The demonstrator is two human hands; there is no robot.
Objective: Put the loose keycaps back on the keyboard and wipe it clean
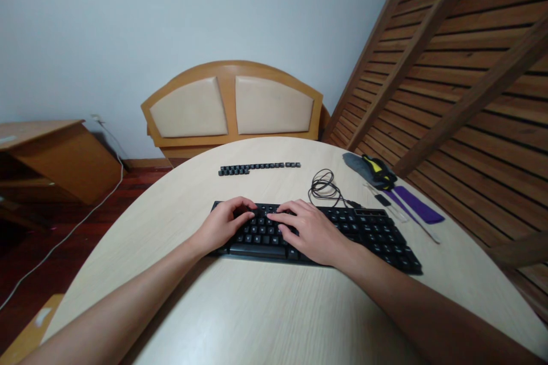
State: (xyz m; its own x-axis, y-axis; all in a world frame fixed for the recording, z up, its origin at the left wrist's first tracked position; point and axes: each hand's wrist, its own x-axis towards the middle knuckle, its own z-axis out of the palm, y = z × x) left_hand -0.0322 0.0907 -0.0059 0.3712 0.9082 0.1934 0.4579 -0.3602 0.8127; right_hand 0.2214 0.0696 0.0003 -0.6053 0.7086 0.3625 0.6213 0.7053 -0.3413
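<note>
A black keyboard (pixel 261 251) lies across the table before me, its number pad at the right end. My left hand (pixel 225 221) rests over the keyboard's left part, fingers curved toward the upper rows and thumb held apart from them. On its right, my right hand (pixel 309 228) lies over the middle keys with fingers spread, the index finger stretched toward the keys between both hands. I see nothing held in either hand; the left fingertips are partly hidden. Beyond the keyboard, loose black keycaps (pixel 261 166) are lined up in two rows.
The keyboard's coiled black cable (pixel 324 185) lies behind it. To the right are a grey and black glove-like item (pixel 377 172) with yellow, a purple strip (pixel 417 205) and a thin brush-like stick (pixel 428 232). A round pale table (pixel 180 296) carries everything; a wooden headboard (pixel 230 100) stands behind.
</note>
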